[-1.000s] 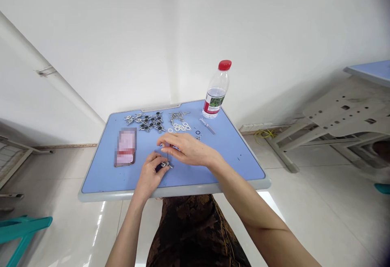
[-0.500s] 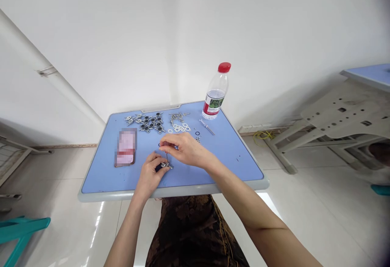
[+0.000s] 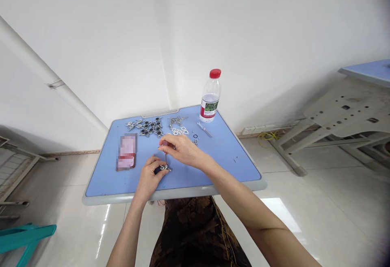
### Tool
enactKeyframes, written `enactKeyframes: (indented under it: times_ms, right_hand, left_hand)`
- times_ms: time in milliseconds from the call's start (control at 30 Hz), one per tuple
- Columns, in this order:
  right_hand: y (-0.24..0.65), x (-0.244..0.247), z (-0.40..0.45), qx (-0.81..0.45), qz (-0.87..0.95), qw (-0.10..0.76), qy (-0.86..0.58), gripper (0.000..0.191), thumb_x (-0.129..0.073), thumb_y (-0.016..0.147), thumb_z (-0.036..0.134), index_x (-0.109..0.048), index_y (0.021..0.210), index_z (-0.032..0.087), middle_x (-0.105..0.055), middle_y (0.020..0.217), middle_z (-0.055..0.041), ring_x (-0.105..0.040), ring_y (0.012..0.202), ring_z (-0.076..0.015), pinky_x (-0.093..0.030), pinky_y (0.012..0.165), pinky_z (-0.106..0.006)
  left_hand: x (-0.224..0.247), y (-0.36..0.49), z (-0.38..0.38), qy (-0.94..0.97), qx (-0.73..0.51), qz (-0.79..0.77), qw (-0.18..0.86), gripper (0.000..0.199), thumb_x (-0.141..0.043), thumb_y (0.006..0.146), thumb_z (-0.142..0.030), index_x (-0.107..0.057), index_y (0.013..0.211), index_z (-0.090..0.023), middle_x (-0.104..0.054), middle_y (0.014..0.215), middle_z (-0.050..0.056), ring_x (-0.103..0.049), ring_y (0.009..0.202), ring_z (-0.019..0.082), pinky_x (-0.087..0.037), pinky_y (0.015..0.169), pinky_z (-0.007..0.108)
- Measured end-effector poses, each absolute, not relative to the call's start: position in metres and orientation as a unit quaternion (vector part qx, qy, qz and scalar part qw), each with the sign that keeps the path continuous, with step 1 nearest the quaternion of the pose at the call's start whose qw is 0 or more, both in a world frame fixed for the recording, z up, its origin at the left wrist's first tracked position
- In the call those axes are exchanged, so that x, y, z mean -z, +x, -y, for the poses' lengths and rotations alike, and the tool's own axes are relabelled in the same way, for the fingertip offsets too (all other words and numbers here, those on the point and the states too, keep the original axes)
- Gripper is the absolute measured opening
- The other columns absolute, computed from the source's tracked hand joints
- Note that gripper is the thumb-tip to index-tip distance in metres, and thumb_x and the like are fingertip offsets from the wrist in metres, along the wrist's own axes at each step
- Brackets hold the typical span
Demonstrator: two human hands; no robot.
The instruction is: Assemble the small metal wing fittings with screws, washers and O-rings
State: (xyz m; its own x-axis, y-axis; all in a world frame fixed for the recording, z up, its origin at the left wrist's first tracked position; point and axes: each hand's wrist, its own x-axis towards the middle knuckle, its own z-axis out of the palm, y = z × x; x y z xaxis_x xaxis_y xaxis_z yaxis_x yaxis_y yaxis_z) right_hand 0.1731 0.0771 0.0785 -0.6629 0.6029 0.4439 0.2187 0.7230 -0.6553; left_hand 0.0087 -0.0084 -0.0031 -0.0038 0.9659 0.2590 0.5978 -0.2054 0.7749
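Observation:
Near the front of the blue table [image 3: 195, 173], my left hand [image 3: 150, 174] pinches a small metal fitting [image 3: 166, 168] against the tabletop. My right hand [image 3: 179, 148] is closed around the handle of a screwdriver [image 3: 166, 158], whose thin shaft points straight down onto the fitting. The tip's exact contact is too small to make out. Beyond my hands lie several metal fittings with black round parts [image 3: 149, 127], a pile of small metal pins [image 3: 176, 121], and white flat gaskets [image 3: 179, 131]. Tiny metal pieces [image 3: 195, 142] and a dark ring [image 3: 195, 136] lie past my right hand.
A red-capped water bottle [image 3: 209, 96] stands at the back right, with a syringe-like clear tube [image 3: 204, 129] before it. A phone [image 3: 126, 153], blurred out, lies on the left. A white wall [image 3: 122, 55] backs the table; a teal stool [image 3: 27, 238] stands lower left.
The camera view has shifted slightly. Both hands stay on the same fitting and screwdriver; the screwdriver's shaft now shows a little more clearly.

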Motion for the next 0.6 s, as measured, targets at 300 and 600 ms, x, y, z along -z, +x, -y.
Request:
enactKeyframes:
  times_ms: [300, 600]
  right_hand:
    - [0.1772, -0.0782, -0.0812, -0.287, 0.868, 0.340, -0.221, 0.011, -0.050, 0.092, 0.020, -0.058, 0.086, 0.018, -0.063, 0.070, 0.0009, -0.053, 0.060, -0.0106, -0.038, 0.061, -0.022]
    - [0.1807, -0.0823, -0.0808, -0.304, 0.858, 0.357, -0.211, 0.012, -0.051, 0.092, 0.021, -0.056, 0.082, 0.018, -0.064, 0.070, 0.0012, -0.054, 0.060, -0.0098, -0.039, 0.062, -0.022]
  left_hand:
    - [0.0030, 0.0087, 0.0088, 0.669, -0.392, -0.591, 0.224, 0.011, -0.068, 0.080, -0.025, -0.071, 0.089, -0.022, -0.061, 0.095, 0.004, -0.059, 0.093, 0.019, -0.047, 0.088, 0.035]
    - [0.0043, 0.0085, 0.0090, 0.666, -0.381, -0.600, 0.226, 0.012, -0.069, 0.080, -0.022, -0.071, 0.091, -0.022, -0.061, 0.097, 0.004, -0.059, 0.097, 0.021, -0.048, 0.088, 0.034]
